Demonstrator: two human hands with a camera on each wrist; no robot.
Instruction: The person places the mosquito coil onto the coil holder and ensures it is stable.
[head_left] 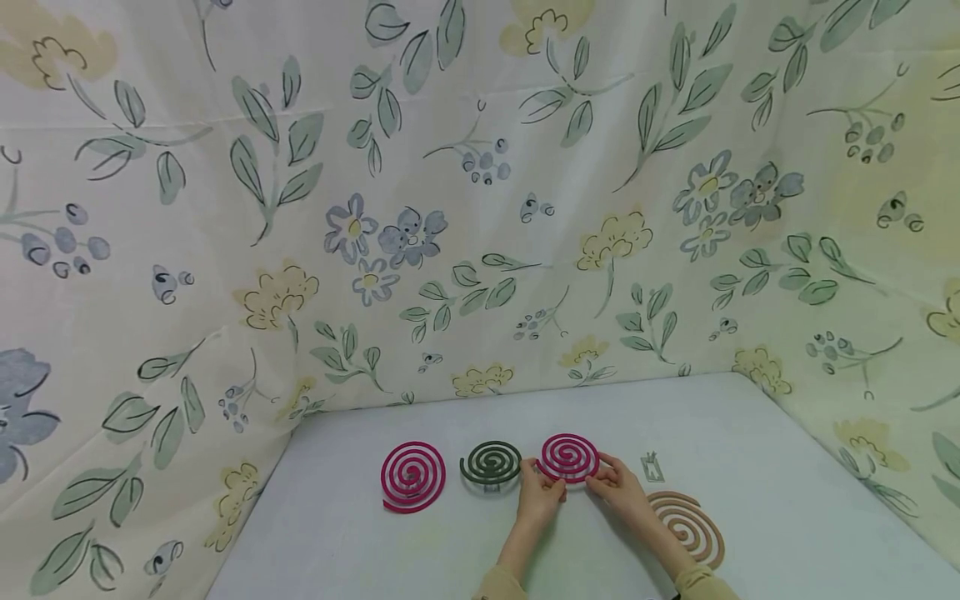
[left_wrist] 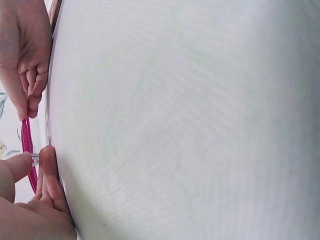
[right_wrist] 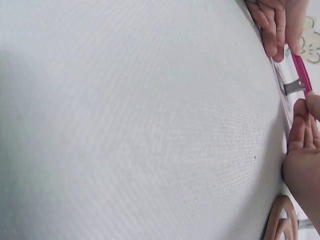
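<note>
A pink mosquito coil (head_left: 567,457) is held level just over the table by both hands. My left hand (head_left: 540,497) pinches its near left edge between thumb and fingers. On the near right edge, my right hand (head_left: 617,488) grips the rim the same way. Under the coil a small grey metal stand (right_wrist: 294,86) shows between the hands in the right wrist view, upright below the spiral. From the left wrist the coil (left_wrist: 26,135) appears edge-on, with the left thumb (left_wrist: 20,166) against it.
Left of the hands, a dark green coil (head_left: 492,461) and another pink coil (head_left: 412,475) sit on small stands. A tan coil (head_left: 682,533) lies beside the right forearm, partly behind it. Beyond it is a flat metal stand (head_left: 653,468). Floral cloth (head_left: 480,325) walls the white table.
</note>
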